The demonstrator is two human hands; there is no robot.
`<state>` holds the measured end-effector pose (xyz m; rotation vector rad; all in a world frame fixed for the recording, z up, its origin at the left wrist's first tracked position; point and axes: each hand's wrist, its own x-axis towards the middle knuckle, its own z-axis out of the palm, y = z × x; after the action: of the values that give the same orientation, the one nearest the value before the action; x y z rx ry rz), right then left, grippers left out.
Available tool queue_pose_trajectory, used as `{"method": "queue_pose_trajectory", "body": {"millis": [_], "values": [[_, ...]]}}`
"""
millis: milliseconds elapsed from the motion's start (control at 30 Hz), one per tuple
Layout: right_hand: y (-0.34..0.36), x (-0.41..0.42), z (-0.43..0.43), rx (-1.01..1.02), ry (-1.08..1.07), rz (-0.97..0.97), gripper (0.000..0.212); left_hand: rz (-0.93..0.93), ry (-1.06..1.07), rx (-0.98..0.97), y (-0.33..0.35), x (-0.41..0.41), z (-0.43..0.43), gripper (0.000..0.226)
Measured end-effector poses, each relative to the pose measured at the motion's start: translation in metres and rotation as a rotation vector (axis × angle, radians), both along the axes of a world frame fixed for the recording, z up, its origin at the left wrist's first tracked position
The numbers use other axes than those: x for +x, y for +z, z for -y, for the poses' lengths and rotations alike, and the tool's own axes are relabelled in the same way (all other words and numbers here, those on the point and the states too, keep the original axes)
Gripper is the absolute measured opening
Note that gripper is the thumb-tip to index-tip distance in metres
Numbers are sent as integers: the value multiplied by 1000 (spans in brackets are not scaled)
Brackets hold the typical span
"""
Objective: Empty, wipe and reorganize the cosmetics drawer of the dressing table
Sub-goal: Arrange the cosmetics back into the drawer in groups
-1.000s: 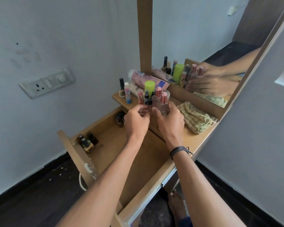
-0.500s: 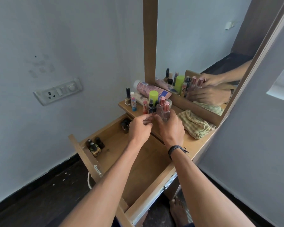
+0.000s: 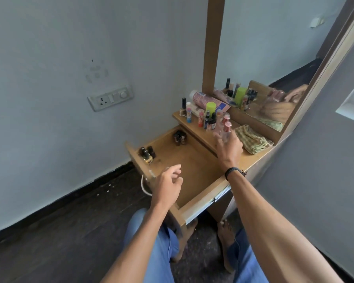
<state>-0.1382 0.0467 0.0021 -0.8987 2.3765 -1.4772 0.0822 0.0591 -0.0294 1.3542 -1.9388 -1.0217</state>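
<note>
The pink-capped bottles (image 3: 226, 127) sit at the fingertips of your right hand (image 3: 229, 148), arm stretched forward. Its fingers spread around them, but blur hides whether they clamp. Your left hand (image 3: 169, 181) hovers over the front rim of the drawer (image 3: 192, 166), fingers loose, apart, holding nothing. Dark bottles (image 3: 146, 155) crowd the corner just beyond those fingertips. Bare drawer floor lies between your hands.

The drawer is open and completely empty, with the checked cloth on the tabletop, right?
Not empty: the head view shows bottles at the back of the open drawer and another group by its front. The checked cloth is on the tabletop.
</note>
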Motion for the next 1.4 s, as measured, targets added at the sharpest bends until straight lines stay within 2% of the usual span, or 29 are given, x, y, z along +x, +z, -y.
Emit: {"method": "queue_pose_trajectory", "body": {"millis": [133,267,433,567,667,867,1067,1267,1400], "values": [[-7,38,-34,-39,121,34,33,-18,-29,14,18,18,-3,43],[-28,74,-64,121,340,-74,31,-18,-17,32,25,24,2,46],[-53,94,-77,269,572,-115,36,-27,-77,93,25,21,5,52],[-61,97,-72,289,571,-179,28,72,-171,86,15,22,10,48],[-65,99,-69,284,550,-213,33,102,-163,60,12,21,14,42],[-73,102,-67,372,496,-404,46,239,-205,-7,13,21,25,33],[-70,102,-66,466,516,-470,35,383,-193,-87,11,19,26,16],[-60,97,-63,563,605,-498,24,610,-315,-147,13,14,21,22],[-51,91,-55,624,665,-480,22,617,-308,-131,15,13,18,15]]}}
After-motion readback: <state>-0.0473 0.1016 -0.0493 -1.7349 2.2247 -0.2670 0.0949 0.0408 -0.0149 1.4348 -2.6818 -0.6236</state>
